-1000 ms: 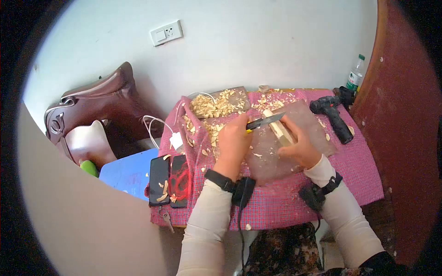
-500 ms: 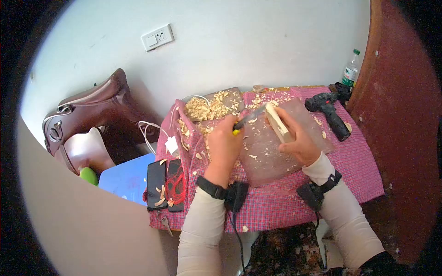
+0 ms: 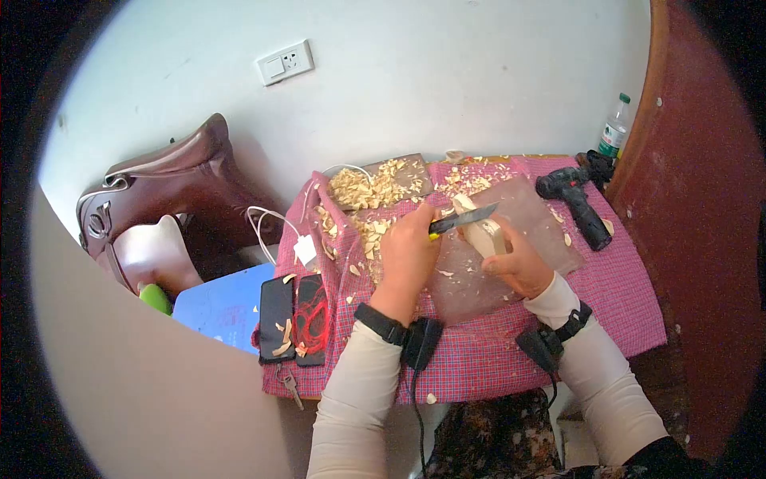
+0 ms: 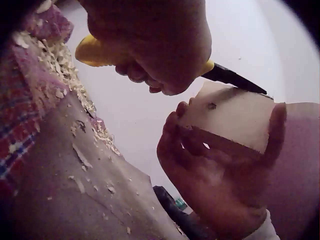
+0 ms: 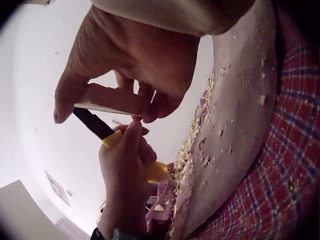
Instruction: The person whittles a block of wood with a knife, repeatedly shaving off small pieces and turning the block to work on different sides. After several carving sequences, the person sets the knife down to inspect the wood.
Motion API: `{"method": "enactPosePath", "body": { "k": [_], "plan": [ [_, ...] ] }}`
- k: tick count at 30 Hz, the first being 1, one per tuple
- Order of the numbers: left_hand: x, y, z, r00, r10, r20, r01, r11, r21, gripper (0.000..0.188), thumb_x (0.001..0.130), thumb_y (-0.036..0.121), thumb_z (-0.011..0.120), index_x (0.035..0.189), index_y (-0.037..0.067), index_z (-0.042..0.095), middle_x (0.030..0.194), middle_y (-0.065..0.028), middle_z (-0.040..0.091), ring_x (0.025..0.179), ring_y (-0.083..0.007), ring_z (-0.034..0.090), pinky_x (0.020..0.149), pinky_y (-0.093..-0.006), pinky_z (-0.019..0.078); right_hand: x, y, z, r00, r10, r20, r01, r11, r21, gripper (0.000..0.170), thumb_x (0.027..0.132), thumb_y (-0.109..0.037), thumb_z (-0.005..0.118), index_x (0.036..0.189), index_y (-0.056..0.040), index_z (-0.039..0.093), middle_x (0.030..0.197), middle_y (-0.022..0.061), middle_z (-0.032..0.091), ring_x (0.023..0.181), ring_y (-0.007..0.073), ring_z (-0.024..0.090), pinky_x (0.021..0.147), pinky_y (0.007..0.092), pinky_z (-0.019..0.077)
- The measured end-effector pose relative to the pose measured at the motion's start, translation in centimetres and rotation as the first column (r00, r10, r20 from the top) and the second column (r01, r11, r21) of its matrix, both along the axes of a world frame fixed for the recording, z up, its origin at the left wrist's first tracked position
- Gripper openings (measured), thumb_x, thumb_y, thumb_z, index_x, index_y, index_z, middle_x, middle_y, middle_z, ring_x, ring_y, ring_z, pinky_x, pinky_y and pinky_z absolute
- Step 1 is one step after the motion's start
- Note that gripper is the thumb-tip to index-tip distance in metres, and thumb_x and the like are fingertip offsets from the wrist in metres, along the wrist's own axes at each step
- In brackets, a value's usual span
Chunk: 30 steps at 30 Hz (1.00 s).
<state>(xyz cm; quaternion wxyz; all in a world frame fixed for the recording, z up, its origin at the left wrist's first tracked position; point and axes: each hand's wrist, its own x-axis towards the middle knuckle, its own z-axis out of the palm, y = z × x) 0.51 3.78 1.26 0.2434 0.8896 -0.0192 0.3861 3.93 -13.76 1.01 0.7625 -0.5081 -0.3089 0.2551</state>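
The left hand (image 3: 408,257) grips a knife by its yellow handle (image 4: 97,51), fingers wrapped round it. Its dark blade (image 3: 471,216) points right and lies over the upper part of a pale wood piece (image 3: 485,239). In the left wrist view the blade (image 4: 237,80) runs along the wood's (image 4: 232,114) top edge, and a small dark mark shows on the wood's face. The right hand (image 3: 524,262) holds the wood between thumb and fingers above a brown board (image 3: 463,297). From the right wrist view, the right hand (image 5: 140,55) spans the wood (image 5: 111,99) beside the blade (image 5: 93,122).
Wood shavings (image 3: 363,190) heap at the table's back left. A black power tool (image 3: 581,209) lies right on the checked cloth (image 3: 479,367). Two phones, one (image 3: 277,319) under shavings, and keys (image 3: 290,386) are at the left. A bottle (image 3: 614,128) stands back right.
The blade moved off the wood's top end to the left, then came back across it. The wood has tilted in the right hand, now showing a broader face. The head view shifted slightly.
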Motion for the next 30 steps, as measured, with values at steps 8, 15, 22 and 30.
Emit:
{"method": "enactPosePath", "body": {
  "k": [8, 15, 22, 30],
  "plan": [
    [1.4, 3.4, -1.1, 0.963, 0.251, -0.098, -0.247, 0.968, 0.053, 0.01, 0.071, 0.012, 0.058, 0.08, 0.01, 0.054, 0.069, -0.0124, 0.059, 0.066, -0.0323, 0.058, 0.057, -0.0422, 0.0451, -0.7, -0.9, 0.9, 0.857, 0.022, 0.515, 0.01, 0.998, -0.06, 0.095, 0.053, -0.019, 0.081, 0.13, 0.0021, 0.029, 0.13, 0.0111, 0.036, 0.121, 0.0187, 0.034, 0.1, 0.0296, 0.0263],
    [0.2, 1.6, 0.0, 0.983, 0.175, 0.046, -0.175, 0.985, -0.006, 0.016, 0.068, 0.012, 0.063, 0.082, 0.01, 0.057, 0.071, -0.012, 0.06, 0.067, -0.0309, 0.059, 0.057, -0.0403, 0.0454, 0.4, -0.2, 0.0, 0.906, -0.091, 0.413, 0.131, 0.989, -0.071, 0.096, 0.053, -0.021, 0.081, 0.131, -0.0001, 0.029, 0.126, 0.0103, 0.04, 0.117, 0.0176, 0.037, 0.097, 0.0296, 0.0298],
    [-0.7, -0.3, 0.4, 0.994, -0.09, -0.058, 0.09, 0.996, -0.008, 0.02, 0.069, 0.01, 0.064, 0.088, 0.009, 0.06, 0.076, -0.014, 0.061, 0.07, -0.0313, 0.06, 0.061, -0.0369, 0.0469, 0.9, 0.2, -0.6, 0.901, -0.226, 0.371, 0.25, 0.968, -0.016, 0.095, 0.054, -0.019, 0.081, 0.131, 0.0002, 0.029, 0.126, 0.0116, 0.04, 0.116, 0.0184, 0.038, 0.096, 0.0296, 0.0318],
    [0.0, 0.2, -0.5, 0.998, -0.041, -0.05, 0.042, 0.999, 0.006, 0.012, 0.071, 0.011, 0.061, 0.082, 0.008, 0.057, 0.072, -0.0151, 0.059, 0.068, -0.034, 0.058, 0.058, -0.0406, 0.0454, 0.6, 0.1, -0.4, 0.906, -0.211, 0.367, 0.268, 0.957, -0.111, 0.094, 0.053, -0.017, 0.08, 0.13, 0.0018, 0.029, 0.126, 0.0118, 0.041, 0.116, 0.0184, 0.039, 0.097, 0.0292, 0.0321]
  ]
}}
